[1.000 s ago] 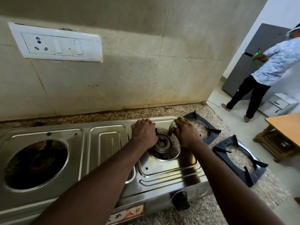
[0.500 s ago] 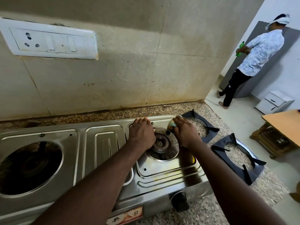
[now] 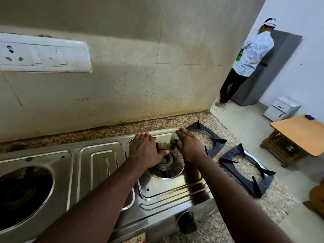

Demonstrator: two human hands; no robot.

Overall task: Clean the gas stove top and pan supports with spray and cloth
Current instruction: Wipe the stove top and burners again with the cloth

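Head view: both supports (image 3: 267, 181) are off, on the counter (image 3: 284, 202) right of the stove (image 3: 105, 155). Right hand (image 3: 189, 146) pinches the cloth (image 3: 175, 137) at the right burner's back rim; left hand (image 3: 145, 151) lies flat, fingers straight. Yellow smears in front are uncleaned and the supports look untouched, so roughly midway

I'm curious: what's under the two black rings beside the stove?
Speckled counter shows through the near pan support and far pan support; beneath their black frames is hidden.

Both arms reach forward: left hand (image 3: 146, 149) flat, fingers straight; right hand (image 3: 190, 146) curled, pinching a sponge (image 3: 175, 137).
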